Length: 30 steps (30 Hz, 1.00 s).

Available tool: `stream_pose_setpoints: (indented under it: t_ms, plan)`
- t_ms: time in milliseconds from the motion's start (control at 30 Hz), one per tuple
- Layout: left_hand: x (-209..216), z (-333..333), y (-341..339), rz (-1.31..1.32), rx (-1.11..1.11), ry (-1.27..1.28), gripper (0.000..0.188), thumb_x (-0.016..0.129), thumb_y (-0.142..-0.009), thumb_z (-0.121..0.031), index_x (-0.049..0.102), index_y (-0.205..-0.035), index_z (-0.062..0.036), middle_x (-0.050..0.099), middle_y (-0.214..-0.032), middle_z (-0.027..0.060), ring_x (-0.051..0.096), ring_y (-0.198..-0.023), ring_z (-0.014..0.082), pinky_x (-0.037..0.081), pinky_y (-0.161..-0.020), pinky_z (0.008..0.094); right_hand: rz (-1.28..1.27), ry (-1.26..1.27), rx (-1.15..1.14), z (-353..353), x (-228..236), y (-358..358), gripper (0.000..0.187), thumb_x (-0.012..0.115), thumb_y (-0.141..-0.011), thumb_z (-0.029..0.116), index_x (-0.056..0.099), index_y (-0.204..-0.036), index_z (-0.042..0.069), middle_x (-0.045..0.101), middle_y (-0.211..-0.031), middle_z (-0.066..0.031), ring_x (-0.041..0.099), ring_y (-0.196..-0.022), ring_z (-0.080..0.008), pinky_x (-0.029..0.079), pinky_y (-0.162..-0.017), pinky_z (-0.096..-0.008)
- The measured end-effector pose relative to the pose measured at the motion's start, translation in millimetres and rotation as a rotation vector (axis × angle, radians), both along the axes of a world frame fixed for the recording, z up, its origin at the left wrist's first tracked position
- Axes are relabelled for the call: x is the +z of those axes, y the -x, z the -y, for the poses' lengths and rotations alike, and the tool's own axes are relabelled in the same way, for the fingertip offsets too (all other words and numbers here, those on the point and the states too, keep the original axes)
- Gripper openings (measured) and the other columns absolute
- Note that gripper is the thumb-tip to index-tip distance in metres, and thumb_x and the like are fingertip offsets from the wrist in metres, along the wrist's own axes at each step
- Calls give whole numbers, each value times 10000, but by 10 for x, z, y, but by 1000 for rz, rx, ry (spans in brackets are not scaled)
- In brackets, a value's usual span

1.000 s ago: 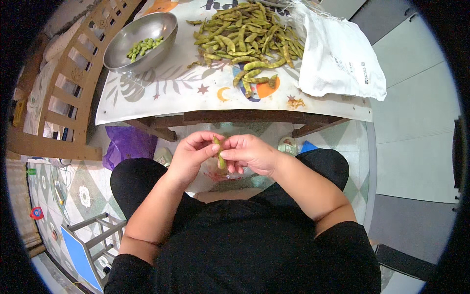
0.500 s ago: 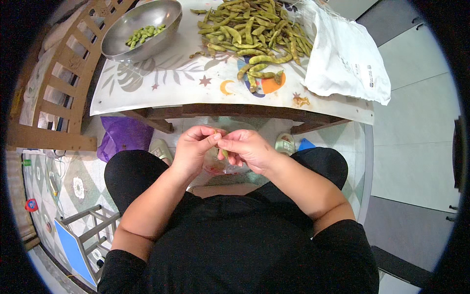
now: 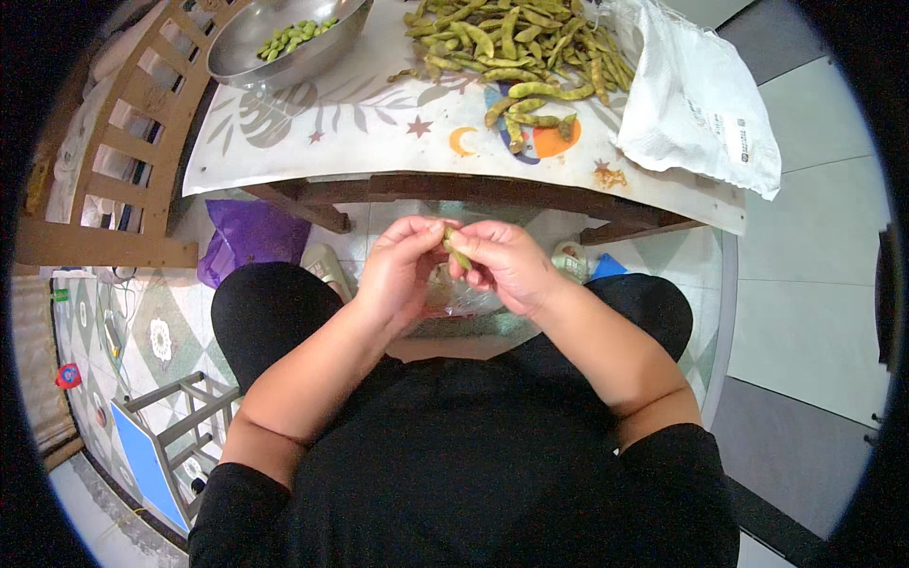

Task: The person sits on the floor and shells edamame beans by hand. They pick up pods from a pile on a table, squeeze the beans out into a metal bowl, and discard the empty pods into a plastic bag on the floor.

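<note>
Between my knees, in front of the table, my two hands meet at a green soybean pod (image 3: 460, 259). My left hand (image 3: 401, 263) pinches its upper end between thumb and fingertips. The thumb and fingers of my right hand (image 3: 511, 263) close on the pod's middle, and its lower end sticks out below the thumb. On the table beyond lies a large pile of green and brownish soybean pods (image 3: 516, 43). A steel bowl (image 3: 284, 74) at the far left holds several shelled green beans (image 3: 295, 38).
A white sack (image 3: 696, 118) lies right of the pile on the patterned tablecloth (image 3: 379, 142). Below my hands is a clear plastic bag (image 3: 464, 301). A purple bag (image 3: 251, 237) sits under the table's left side. A blue-topped stool (image 3: 151, 464) and wooden chair (image 3: 118, 204) stand at left.
The whole view has shifted, so the table sits higher and farther right in the picture. Both hands remain together on the pod, and more of it now shows between my fingers.
</note>
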<state>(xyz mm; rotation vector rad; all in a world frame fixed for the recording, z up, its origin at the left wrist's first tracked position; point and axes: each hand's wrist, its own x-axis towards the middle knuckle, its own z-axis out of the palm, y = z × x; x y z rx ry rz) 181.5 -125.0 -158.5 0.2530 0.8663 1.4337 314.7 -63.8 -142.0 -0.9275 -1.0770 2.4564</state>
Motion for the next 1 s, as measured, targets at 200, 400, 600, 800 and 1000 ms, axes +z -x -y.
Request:
stream_pose_setpoints:
  t_ms: [200, 400, 600, 800, 1000]
  plan:
    - [-217, -21, 13, 408, -52, 41, 131, 479, -805, -184, 522, -804, -60, 552, -800, 65, 509, -768, 175, 387, -741, 317, 181, -544, -95, 40, -216, 105, 197, 514, -807, 195, 566, -757, 12, 555, -632, -22, 468, -526, -82, 371, -470, -227]
    - [-141, -17, -79, 556, 4, 211, 149, 435, -826, -207, 485, -834, -67, 529, -836, 45, 484, -812, 178, 359, -784, 332, 331, -1204, -130, 111, -277, 166, 130, 515, -769, 133, 539, -735, 10, 543, -675, -110, 522, -590, -250, 419, -543, -329]
    - [-196, -42, -133, 329, 94, 251, 204, 371, -869, -221, 495, -881, -60, 524, -839, 40, 479, -805, 159, 372, -759, 308, 475, -1567, -24, 11, -280, 169, 89, 521, -740, 122, 525, -717, 36, 525, -693, -115, 517, -648, -293, 425, -557, -350]
    - [-221, -23, -96, 71, 87, 215, 224, 367, -876, -193, 505, -957, -36, 541, -853, 41, 496, -764, 136, 390, -711, 274, 480, -1847, 93, -26, -222, 188, 84, 535, -691, 127, 484, -673, 62, 482, -648, -86, 508, -606, -263, 422, -513, -360]
    - [-314, -23, -110, 105, 152, 177, 215, 397, -865, -163, 501, -993, -23, 544, -902, 54, 505, -805, 142, 400, -737, 273, 543, -1778, 85, -78, -263, 200, 90, 522, -693, 121, 467, -659, 59, 469, -649, -93, 503, -603, -268, 415, -510, -364]
